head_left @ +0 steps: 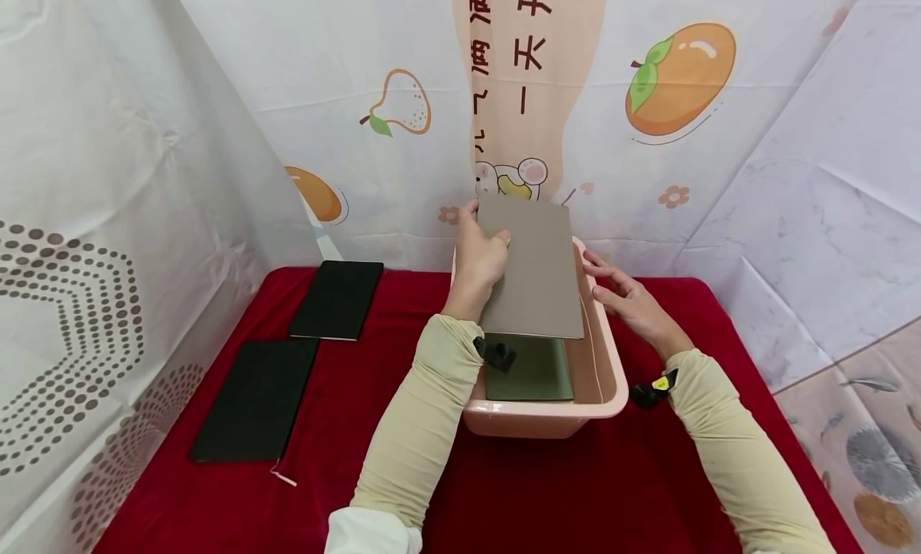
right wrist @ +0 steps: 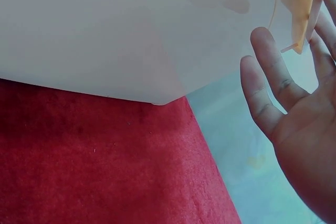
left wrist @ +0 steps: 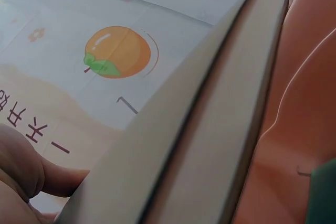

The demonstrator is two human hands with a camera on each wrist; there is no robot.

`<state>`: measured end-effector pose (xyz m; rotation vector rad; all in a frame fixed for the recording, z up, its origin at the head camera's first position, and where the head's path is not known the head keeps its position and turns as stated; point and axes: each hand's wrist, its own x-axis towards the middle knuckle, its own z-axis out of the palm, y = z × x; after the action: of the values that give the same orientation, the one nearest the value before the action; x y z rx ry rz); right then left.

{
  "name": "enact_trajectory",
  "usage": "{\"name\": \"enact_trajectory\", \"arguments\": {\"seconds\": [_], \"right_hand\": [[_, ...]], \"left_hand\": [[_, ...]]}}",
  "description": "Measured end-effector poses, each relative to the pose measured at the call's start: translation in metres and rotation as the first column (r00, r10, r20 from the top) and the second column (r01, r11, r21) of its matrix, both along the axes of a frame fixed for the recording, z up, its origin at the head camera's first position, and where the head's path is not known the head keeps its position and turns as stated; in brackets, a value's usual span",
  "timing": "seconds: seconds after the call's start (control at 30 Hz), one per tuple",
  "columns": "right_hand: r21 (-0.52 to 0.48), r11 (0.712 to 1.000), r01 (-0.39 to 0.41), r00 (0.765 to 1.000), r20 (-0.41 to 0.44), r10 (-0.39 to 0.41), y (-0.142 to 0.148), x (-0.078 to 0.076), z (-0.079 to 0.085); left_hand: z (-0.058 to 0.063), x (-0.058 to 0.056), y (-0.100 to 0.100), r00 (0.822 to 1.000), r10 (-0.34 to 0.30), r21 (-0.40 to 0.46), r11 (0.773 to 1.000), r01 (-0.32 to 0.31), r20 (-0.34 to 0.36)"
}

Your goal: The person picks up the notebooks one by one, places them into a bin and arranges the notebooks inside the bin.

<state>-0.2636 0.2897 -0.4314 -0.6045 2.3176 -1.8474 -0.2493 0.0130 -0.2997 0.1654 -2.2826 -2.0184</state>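
Above the pink tub (head_left: 615, 378) on the red-covered counter (head_left: 619, 490), I have the grey notebook (head_left: 536, 270) held at its left edge by my left hand (head_left: 478, 258); those fingers are clamped on it, while the fingers of my right hand (head_left: 636, 302) are apart and empty by the tub's right rim; I cannot tell whether they touch it; a dark green notebook (head_left: 532, 370) lies inside the tub, partly hidden by the grey one; two black notebooks (head_left: 338, 300) (head_left: 252, 402) rest to the left; I judge the step in hand to be handling the grey notebook at the tub's mouth; the next move probably calls for a firm left hold, corners clear of the walls, and the right hand steadying the rim.
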Motion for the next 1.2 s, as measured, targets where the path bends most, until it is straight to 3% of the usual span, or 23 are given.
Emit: {"name": "enact_trajectory", "arguments": {"seconds": [0.2,0.5,0.7,1.0,1.2], "right_hand": [[-0.019,1.000,-0.008,1.000,-0.004,0.008,0.001,-0.001,-0.001],[-0.020,1.000,-0.019,1.000,-0.006,0.019,0.000,-0.002,0.001],[-0.020,1.000,-0.010,1.000,-0.004,0.010,0.000,-0.001,0.002],[0.026,1.000,-0.004,1.000,0.007,0.004,-0.002,-0.001,0.002],[0.022,1.000,0.010,1.000,-0.012,-0.010,-0.001,-0.001,0.002]], "left_hand": [[-0.003,-0.002,0.005,0.999,0.046,-0.092,0.995,-0.044,0.024],[-0.016,-0.004,0.011,0.998,0.044,-0.196,0.980,-0.036,0.036],[-0.025,-0.002,0.016,0.999,0.004,-0.190,0.982,0.007,0.054],[-0.034,-0.002,0.014,0.998,0.033,-0.266,0.964,-0.020,0.045],[-0.039,-0.002,0.017,0.999,0.040,-0.272,0.962,-0.029,0.034]]}}
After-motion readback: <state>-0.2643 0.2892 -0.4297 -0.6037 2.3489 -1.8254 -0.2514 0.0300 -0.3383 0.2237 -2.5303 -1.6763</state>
